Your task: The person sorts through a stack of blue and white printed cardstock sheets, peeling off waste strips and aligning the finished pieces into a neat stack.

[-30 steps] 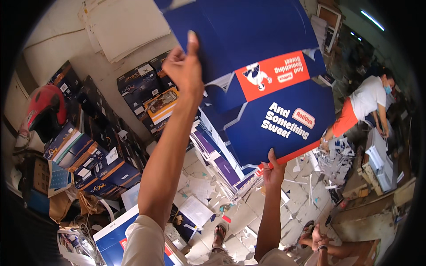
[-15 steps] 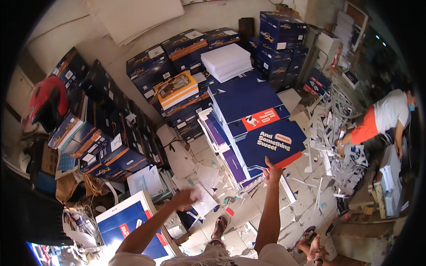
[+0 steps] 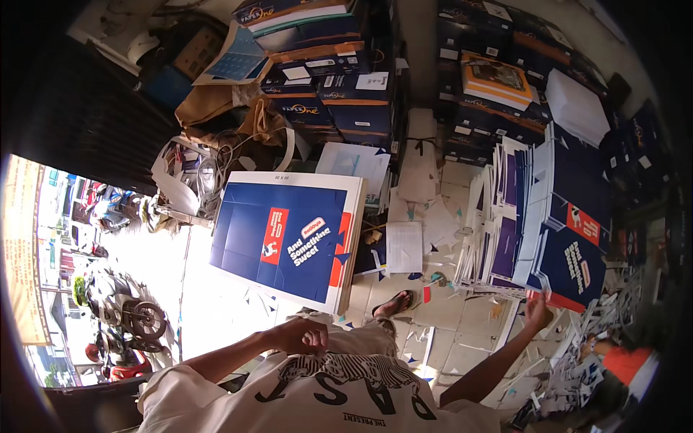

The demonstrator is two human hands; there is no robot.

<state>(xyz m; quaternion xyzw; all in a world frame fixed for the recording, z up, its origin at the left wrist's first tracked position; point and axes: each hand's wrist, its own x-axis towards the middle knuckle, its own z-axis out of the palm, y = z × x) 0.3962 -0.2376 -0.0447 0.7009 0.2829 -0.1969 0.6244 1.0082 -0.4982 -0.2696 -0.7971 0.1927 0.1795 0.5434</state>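
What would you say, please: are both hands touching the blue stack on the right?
No: only the right hand touches the blue stack, while the left hand is apart, near the shirt.

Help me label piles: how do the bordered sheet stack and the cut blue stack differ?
The sheet stack has white margins; the blue stack is cut to shape without them. The right hand is at the blue stack's red edge; no hand touches the sheet stack. Both show blue print and red panels.

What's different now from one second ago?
The left hand let go of the blue card and came down, curled, near the shirt. The card came down onto the stack. The view turned left. The right hand stays at the card's red edge.
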